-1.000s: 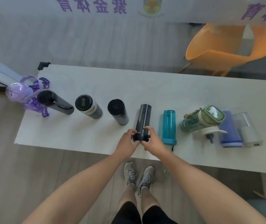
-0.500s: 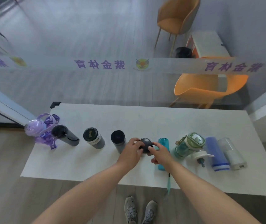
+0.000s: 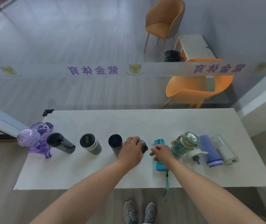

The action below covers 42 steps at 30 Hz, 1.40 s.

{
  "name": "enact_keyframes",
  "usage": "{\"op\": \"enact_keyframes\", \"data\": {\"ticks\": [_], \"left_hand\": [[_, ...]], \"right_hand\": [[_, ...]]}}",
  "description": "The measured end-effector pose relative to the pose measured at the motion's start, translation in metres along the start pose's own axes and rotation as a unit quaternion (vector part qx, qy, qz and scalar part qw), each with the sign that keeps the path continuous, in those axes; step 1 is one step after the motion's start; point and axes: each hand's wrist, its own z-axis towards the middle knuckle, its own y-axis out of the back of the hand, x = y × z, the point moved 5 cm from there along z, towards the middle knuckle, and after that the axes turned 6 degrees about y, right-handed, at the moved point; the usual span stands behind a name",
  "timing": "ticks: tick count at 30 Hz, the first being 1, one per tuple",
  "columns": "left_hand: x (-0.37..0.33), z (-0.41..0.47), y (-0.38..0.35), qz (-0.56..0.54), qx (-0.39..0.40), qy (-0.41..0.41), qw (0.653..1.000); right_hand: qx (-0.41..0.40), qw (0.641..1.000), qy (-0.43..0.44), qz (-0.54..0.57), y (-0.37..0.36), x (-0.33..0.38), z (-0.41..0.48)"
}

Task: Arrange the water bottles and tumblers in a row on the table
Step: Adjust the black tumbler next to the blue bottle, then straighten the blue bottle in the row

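On the white table [image 3: 145, 120] a row runs left to right. It starts with a purple bottle [image 3: 30, 139], a black flask [image 3: 59, 142], a dark tumbler with a gold-print lid [image 3: 89, 143] and a black-lidded tumbler [image 3: 115, 143], all upright. My left hand [image 3: 132, 149] grips the slim black bottle [image 3: 143, 145], now upright and mostly hidden by the hand. My right hand [image 3: 161, 153] hovers just right of it, fingers loosely curled, over the lying teal bottle [image 3: 159, 162]. A green bottle [image 3: 183, 143], a blue bottle [image 3: 210, 151] and a clear-white one [image 3: 224, 149] lie at the right.
A white flip cap [image 3: 194, 154] lies in front of the green bottle. A glass partition with a printed band [image 3: 96, 71] stands behind the table, with orange chairs [image 3: 196, 88] beyond. My feet [image 3: 140, 212] are at the table's near edge.
The slim black bottle went from lying down to upright between both hands. My right hand has since let go and moved right, while my left hand stays on it. The view tilted up.
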Motion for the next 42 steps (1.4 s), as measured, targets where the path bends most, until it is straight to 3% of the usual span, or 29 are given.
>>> {"op": "enact_keyframes", "data": {"ticks": [4,7,9,12,17,23,31,39,42], "left_hand": [[-0.02,-0.002,-0.005,-0.049,-0.029,-0.115,0.992],[-0.038,-0.017,-0.029,-0.098,-0.003,-0.162,0.982],[-0.044,-0.028,-0.052,-0.139,0.037,-0.118,0.983],[-0.04,-0.04,-0.089,-0.195,0.115,0.036,0.973],[-0.043,-0.039,-0.15,-0.265,0.204,0.229,0.914],[-0.057,-0.026,-0.176,-0.342,0.165,0.293,0.877],[-0.067,-0.036,-0.142,-0.33,0.147,0.314,0.878],[-0.081,-0.043,-0.074,-0.272,0.061,0.213,0.936],[-0.083,-0.04,-0.066,-0.21,0.067,0.172,0.96]], "right_hand": [[-0.005,0.999,-0.013,-0.046,0.013,-0.024,-0.008],[-0.031,0.997,-0.015,-0.072,0.023,-0.053,-0.017],[-0.055,0.994,-0.012,-0.091,0.028,-0.071,-0.021],[-0.057,0.992,-0.019,-0.108,0.029,-0.092,-0.021],[-0.002,0.988,-0.036,-0.148,0.022,-0.121,0.005],[0.052,0.992,-0.032,-0.107,0.022,-0.152,0.029],[0.092,0.995,-0.011,-0.045,0.04,-0.128,0.009],[0.083,0.996,0.016,-0.003,0.058,-0.083,-0.021],[0.063,0.997,0.009,0.041,0.058,-0.073,-0.015]]}}
